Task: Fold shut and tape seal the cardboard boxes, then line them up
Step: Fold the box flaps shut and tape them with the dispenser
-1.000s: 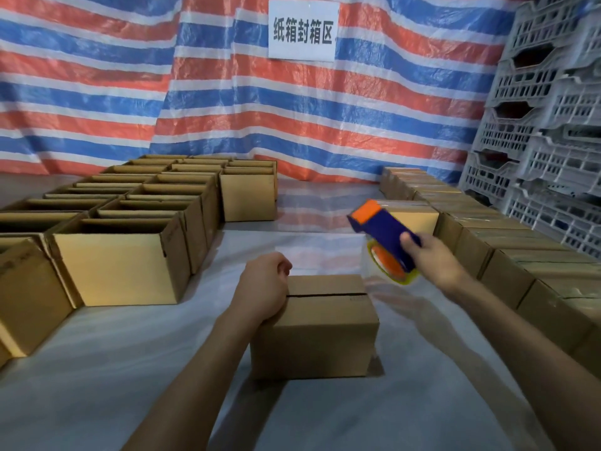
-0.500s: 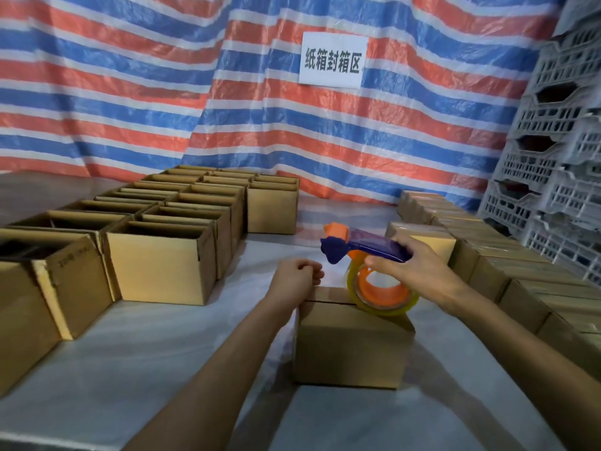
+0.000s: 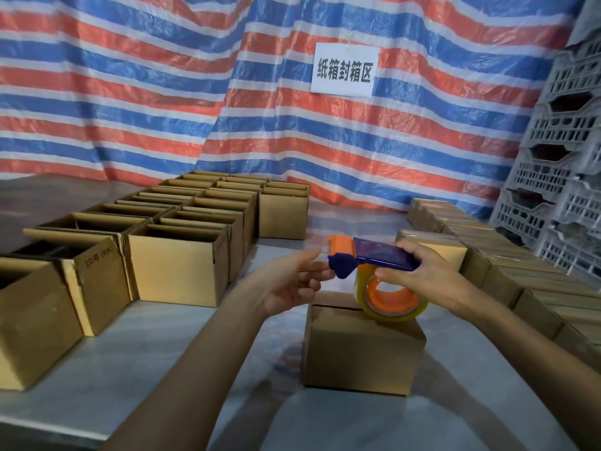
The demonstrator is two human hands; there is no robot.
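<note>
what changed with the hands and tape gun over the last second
The left hand let go of the closed box, lifting off it and opening toward the tape dispenser. The right hand brought the dispenser down over the box top. The box stayed put, untaped.

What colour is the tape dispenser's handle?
Dark blue, with an orange front end; the tape dispenser, seen in the head view, is held in the right hand.

Open boxes point(image 3: 177, 265) left, taped boxes point(image 3: 507, 271) right, closed box point(image 3: 361, 349) btwn, crates point(image 3: 566, 164) behind right.
</note>
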